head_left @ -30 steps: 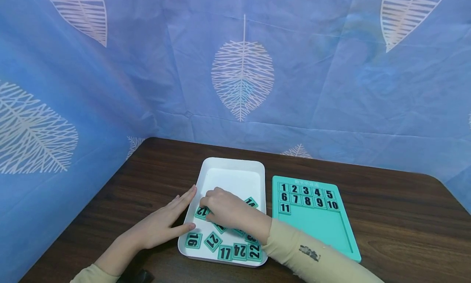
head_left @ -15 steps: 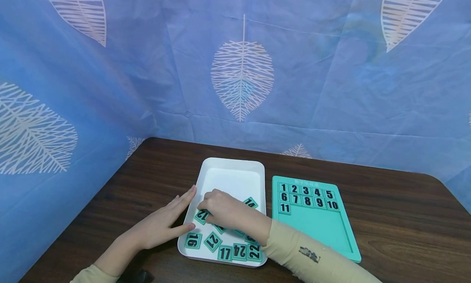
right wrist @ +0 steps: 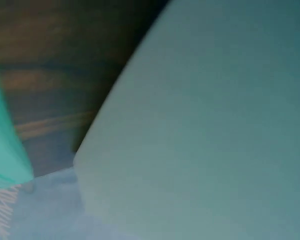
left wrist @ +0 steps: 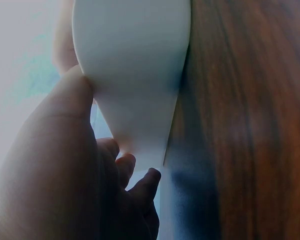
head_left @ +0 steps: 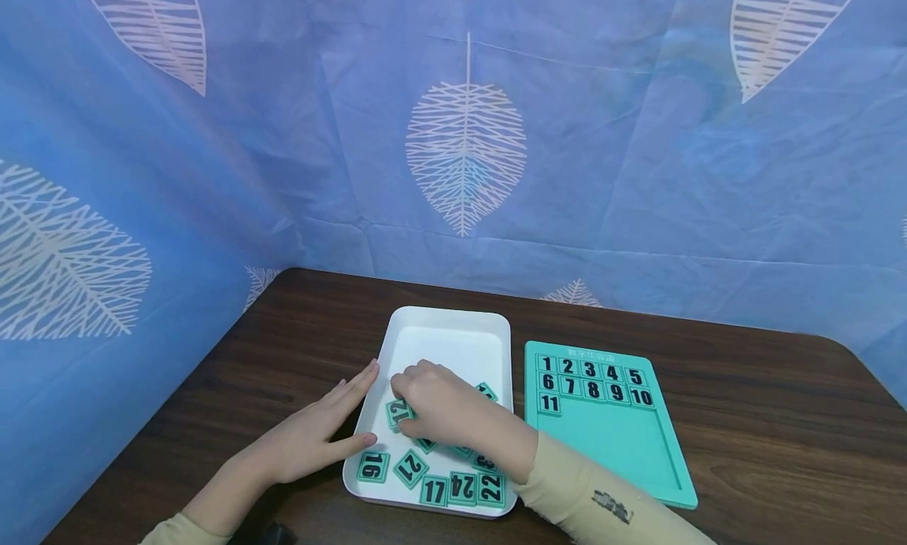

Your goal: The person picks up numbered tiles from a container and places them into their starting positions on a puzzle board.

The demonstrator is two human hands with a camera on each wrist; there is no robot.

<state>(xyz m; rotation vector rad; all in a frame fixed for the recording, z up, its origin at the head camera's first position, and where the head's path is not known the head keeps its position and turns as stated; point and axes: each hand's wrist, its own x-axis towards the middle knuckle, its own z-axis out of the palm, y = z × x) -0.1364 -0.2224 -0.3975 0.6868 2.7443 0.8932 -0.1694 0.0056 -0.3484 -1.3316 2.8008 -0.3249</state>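
my straight-fingered left hand (head_left: 315,435) is touching the tray (head_left: 453,342), my right hand (head_left: 441,403) is pinching the 12 tile (head_left: 398,413) inside it at nine o'clock; i'm judging this a pickup, calling for lifting toward the three-o'clock board (head_left: 609,444).

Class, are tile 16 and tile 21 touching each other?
Apart: the head view shows bare white tray between tile 16 and the nearest corner of tile 21.

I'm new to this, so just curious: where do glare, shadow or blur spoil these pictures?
Head view: fairly even light, numbers on the green board readable. Left wrist view: washed-out glare at the left, the left hand partly in shadow. Right wrist view: dim, blurry, mostly filled by a pale surface.
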